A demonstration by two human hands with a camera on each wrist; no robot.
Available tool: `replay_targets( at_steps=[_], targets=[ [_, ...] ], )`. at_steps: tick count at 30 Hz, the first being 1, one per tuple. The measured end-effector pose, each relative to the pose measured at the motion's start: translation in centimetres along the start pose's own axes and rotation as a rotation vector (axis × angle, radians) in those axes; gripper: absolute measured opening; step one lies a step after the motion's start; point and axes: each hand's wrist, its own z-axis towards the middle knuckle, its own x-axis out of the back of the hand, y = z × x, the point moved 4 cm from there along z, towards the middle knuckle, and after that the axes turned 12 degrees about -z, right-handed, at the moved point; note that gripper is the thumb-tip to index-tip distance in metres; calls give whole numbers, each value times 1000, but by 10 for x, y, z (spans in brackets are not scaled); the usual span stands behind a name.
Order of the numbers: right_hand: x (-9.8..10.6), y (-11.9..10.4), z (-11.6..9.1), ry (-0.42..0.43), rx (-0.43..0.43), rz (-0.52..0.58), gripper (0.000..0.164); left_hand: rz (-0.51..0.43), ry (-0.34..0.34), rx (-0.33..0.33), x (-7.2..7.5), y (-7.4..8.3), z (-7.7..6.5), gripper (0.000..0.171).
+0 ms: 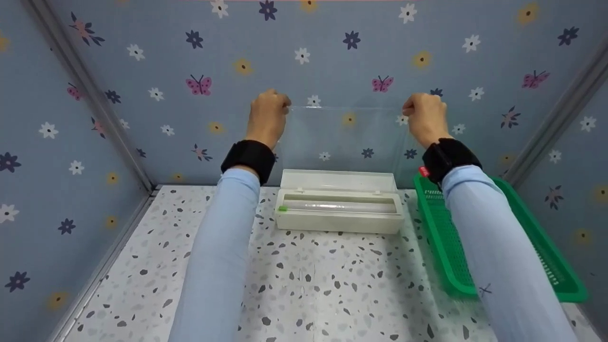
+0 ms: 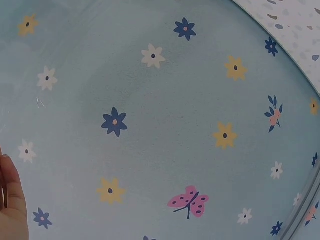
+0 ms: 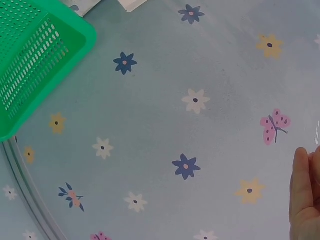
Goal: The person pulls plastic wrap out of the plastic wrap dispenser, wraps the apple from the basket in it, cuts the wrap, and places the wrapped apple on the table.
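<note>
A sheet of clear plastic wrap [image 1: 327,130] stretches upright between both hands, in front of the patterned wall. At its upper left corner my left hand [image 1: 269,114] pinches the edge. My right hand [image 1: 425,114] pinches the upper right corner at about the same height. Below the sheet, a white wrap dispenser box [image 1: 339,223] lies on the table with its lid [image 1: 337,180] raised at the back. Inside it sits a roll of wrap [image 1: 339,206], with a small green piece [image 1: 283,208] at the left end. Each wrist view catches only part of its hand [image 2: 12,200] at the frame's edge.
A green plastic basket [image 1: 439,256] with perforated sides stands right of the box, under my right forearm. The speckled table [image 1: 304,285] meets a blue flowered wall [image 1: 304,28] at the back. Side panels [image 1: 57,190] close in left and right.
</note>
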Motion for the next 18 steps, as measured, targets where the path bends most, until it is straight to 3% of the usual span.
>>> replay_targets(
  at_steps=[8,18],
  targets=[
    [12,-3,2,30,-8,24,29,-31,85,23,5,6,4,19],
    [23,-6,6,85,-46,43,22,-290,243,203,10,6,3,19]
  ],
)
